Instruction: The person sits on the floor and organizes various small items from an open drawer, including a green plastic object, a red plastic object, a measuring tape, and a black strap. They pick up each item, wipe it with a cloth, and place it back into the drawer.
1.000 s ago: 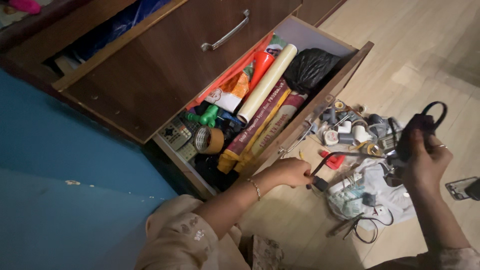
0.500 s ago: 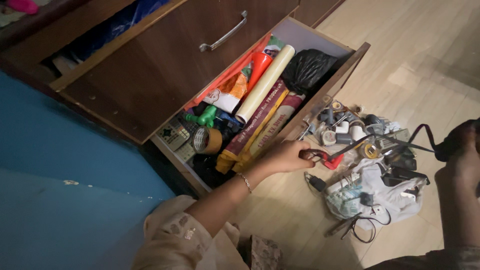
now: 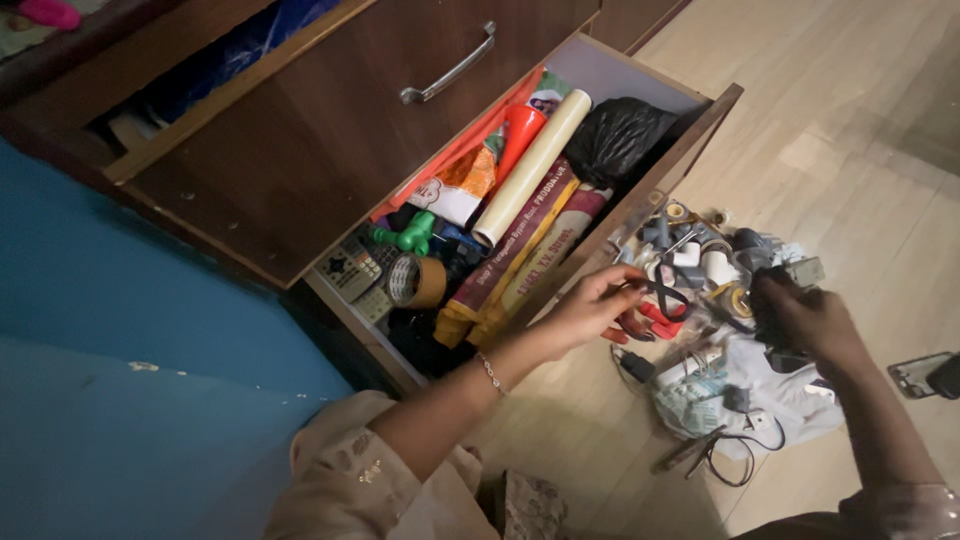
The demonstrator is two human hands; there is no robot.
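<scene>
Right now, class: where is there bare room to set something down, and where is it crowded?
Bare wooden floor beyond the open drawer and the pile of small parts. Crowded: inside the drawer, and around the left hand and right hand.

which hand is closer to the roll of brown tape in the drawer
Left. The left hand is over the floor just outside the open drawer's front, a short way right of the brown tape roll. The right hand is farther right, over the pile of small parts.

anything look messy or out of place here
Yes: a jumble of small parts, tape rolls and tangled black cables lies spilled on the floor beside the open drawer. Both hands, left and right, are in it.
</scene>
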